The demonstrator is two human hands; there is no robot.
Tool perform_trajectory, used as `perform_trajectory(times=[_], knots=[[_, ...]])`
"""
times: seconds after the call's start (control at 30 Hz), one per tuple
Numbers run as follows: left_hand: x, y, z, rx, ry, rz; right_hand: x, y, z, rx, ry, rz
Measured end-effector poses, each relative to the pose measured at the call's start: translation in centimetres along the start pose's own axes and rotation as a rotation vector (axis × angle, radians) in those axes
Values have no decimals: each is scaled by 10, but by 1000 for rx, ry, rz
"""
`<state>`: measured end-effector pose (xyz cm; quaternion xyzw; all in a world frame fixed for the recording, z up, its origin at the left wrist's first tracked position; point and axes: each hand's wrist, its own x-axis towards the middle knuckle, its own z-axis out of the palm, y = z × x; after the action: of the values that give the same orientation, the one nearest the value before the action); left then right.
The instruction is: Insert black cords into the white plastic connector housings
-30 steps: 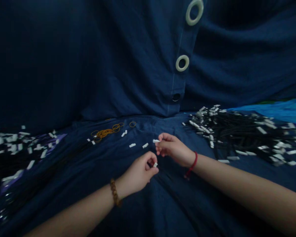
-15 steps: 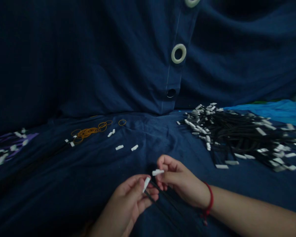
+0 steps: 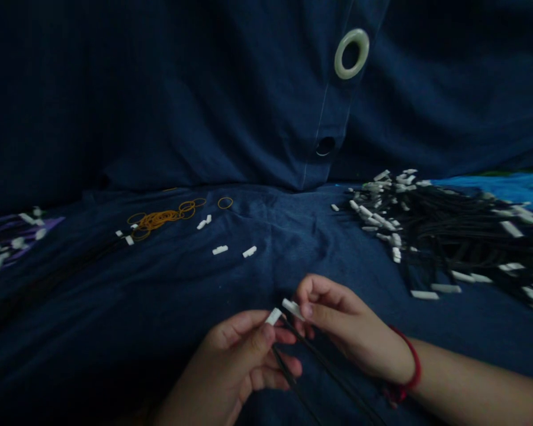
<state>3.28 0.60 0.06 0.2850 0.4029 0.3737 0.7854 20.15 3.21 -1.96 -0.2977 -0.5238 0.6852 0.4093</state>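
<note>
My left hand (image 3: 244, 361) pinches one white-tipped end (image 3: 273, 316) of a thin black cord (image 3: 320, 370) between thumb and fingers. My right hand (image 3: 342, 322), with a red string at the wrist, pinches the cord's other white tip (image 3: 292, 308). The two tips almost touch just above the dark blue cloth (image 3: 169, 296). The cord's black strands run down toward me between the hands.
A big pile of black cords with white tips (image 3: 448, 231) lies at the right. Orange rubber bands (image 3: 160, 219) and loose white tips (image 3: 220, 249) lie at the middle left. More white-tipped pieces (image 3: 4, 242) sit at the far left. A curtain with ring eyelets (image 3: 350, 54) hangs behind.
Both hands have drawn closer to me and lifted the cord's ends, bringing the two white tips together. The view has shifted slightly.
</note>
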Motion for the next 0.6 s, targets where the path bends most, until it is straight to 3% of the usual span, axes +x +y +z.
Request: perform_trajectory(times=[0.4,0.6], knots=[[-4,-2,1,211,98,46,-9,-9,3,-537,72,-260],[-4,0,-4,308,73,16,-11,-11,3,-630,76,-310]])
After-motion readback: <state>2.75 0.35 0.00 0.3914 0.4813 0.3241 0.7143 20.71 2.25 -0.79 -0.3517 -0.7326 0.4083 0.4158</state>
